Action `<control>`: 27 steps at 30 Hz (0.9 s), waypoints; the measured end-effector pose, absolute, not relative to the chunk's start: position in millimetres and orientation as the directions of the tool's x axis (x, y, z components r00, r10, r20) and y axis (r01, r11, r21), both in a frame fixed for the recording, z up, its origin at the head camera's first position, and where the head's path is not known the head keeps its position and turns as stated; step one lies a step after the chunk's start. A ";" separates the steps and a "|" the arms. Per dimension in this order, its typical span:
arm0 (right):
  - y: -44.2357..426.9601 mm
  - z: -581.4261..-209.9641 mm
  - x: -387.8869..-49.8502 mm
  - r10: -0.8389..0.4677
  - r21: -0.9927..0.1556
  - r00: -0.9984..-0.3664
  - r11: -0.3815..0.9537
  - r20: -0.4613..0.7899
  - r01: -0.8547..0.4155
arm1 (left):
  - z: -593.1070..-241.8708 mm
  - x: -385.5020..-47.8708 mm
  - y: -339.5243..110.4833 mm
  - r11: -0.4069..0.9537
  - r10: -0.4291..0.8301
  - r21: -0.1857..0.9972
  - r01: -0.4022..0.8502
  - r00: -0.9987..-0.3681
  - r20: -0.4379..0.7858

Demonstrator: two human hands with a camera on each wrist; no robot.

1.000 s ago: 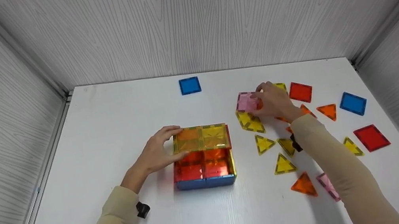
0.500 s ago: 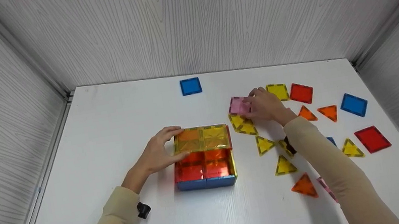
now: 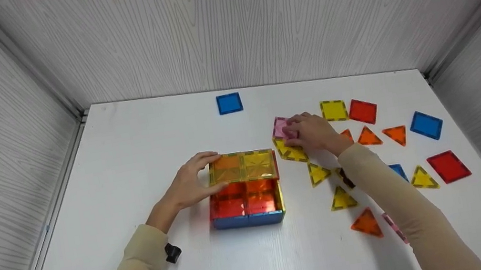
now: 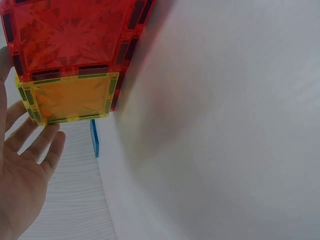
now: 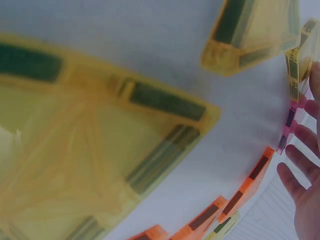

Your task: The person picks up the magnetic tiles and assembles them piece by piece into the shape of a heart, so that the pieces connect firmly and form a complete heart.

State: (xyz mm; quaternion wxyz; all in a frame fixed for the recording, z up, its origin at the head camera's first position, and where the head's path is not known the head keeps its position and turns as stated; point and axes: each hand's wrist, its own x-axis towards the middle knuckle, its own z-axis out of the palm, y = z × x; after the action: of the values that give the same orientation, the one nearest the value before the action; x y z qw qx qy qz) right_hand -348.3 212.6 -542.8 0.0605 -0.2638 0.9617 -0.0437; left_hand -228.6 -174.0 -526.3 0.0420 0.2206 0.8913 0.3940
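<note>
In the head view, the left hand (image 3: pixel 187 182) grips the yellow tile top (image 3: pixel 259 165) of a tile box at its left side, fingers at the back edge and thumb at the front; the left wrist view shows fingertips at the yellow tile (image 4: pixel 72 97). Below are red tiles and a blue front wall (image 3: pixel 248 220). The right hand (image 3: pixel 315 133) touches the right side of a pink square (image 3: pixel 280 127), its relaxed fingers partly covering it. Yellow tiles (image 3: pixel 290 152) adjoin the pink one. In the right wrist view, the right hand (image 5: pixel 306 165) is beside the pink tile (image 5: pixel 288 125).
A blue square (image 3: pixel 229 103) lies toward the back of the white table. Yellow triangles (image 3: pixel 342 198), orange triangles (image 3: pixel 367 223), red squares (image 3: pixel 362 111) and a blue square (image 3: pixel 426 126) are scattered on the right. The right forearm passes over several tiles. Panels surround the table's back and sides.
The right hand has moved left, and the pink square with its adjoining yellow tiles has slid left toward the box. The left hand and the box have stayed in place.
</note>
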 end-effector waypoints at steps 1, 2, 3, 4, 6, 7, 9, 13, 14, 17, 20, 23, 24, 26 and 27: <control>212.0 -542.0 -347.9 -0.503 -0.114 -0.858 0.863 -0.103 -0.492 | -526.3 -228.8 -174.0 0.593 0.426 0.720 0.360 -0.899 0.100; 211.5 -541.3 -347.8 -0.494 -0.119 -0.862 0.868 -0.109 -0.483 | -526.3 -229.0 -174.1 0.592 0.425 0.721 0.359 -0.900 0.099; 211.0 -540.9 -348.1 -0.487 -0.119 -0.865 0.872 -0.119 -0.474 | -526.2 -229.3 -174.3 0.592 0.424 0.722 0.359 -0.900 0.100; 210.6 -540.3 -348.7 -0.482 -0.120 -0.867 0.875 -0.127 -0.469 | -525.8 -229.3 -174.4 0.593 0.423 0.722 0.356 -0.901 0.097; 209.6 -539.6 -350.0 -0.472 -0.123 -0.870 0.881 -0.141 -0.458 | -525.9 -229.8 -175.0 0.595 0.420 0.721 0.354 -0.902 0.096; 209.4 -539.4 -350.8 -0.472 -0.125 -0.869 0.881 -0.146 -0.457 | -525.8 -230.0 -175.4 0.593 0.419 0.723 0.354 -0.903 0.098; 208.8 -538.7 -351.9 -0.469 -0.122 -0.869 0.883 -0.158 -0.454 | -525.4 -230.1 -175.8 0.593 0.418 0.722 0.357 -0.902 0.103; 208.0 -537.3 -352.6 -0.440 -0.151 -0.878 0.896 -0.186 -0.417 | -524.3 -230.0 -175.1 0.593 0.420 0.718 0.365 -0.901 0.111; 207.7 -537.0 -352.9 -0.431 -0.161 -0.881 0.900 -0.194 -0.405 | -524.2 -229.9 -174.9 0.597 0.419 0.716 0.363 -0.902 0.108; 208.3 -537.7 -354.8 -0.420 -0.188 -0.883 0.904 -0.209 -0.385 | -523.6 -229.2 -174.2 0.605 0.417 0.712 0.356 -0.904 0.097; 210.9 -539.2 -356.6 -0.410 -0.234 -0.888 0.903 -0.208 -0.362 | -523.2 -228.1 -174.3 0.609 0.416 0.712 0.350 -0.905 0.089; 213.7 -540.0 -358.5 -0.396 -0.281 -0.899 0.898 -0.187 -0.338 | -523.0 -227.1 -174.4 0.610 0.417 0.712 0.349 -0.905 0.086; 214.4 -540.4 -359.3 -0.390 -0.293 -0.903 0.898 -0.180 -0.330 | -523.1 -227.0 -174.3 0.609 0.418 0.712 0.349 -0.904 0.086; 215.0 -540.9 -361.5 -0.379 -0.313 -0.910 0.896 -0.166 -0.316 | -523.5 -226.9 -174.3 0.608 0.420 0.712 0.350 -0.904 0.086; 215.2 -541.0 -362.5 -0.371 -0.324 -0.915 0.895 -0.160 -0.307 | -523.6 -227.0 -174.2 0.608 0.421 0.712 0.351 -0.903 0.085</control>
State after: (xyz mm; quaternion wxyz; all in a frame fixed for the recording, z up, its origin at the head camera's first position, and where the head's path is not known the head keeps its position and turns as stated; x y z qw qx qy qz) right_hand -362.5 215.2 -541.0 0.1092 -0.1753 0.9672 -0.1475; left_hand -227.0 -174.2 -523.6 0.0453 0.2153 0.8957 0.3865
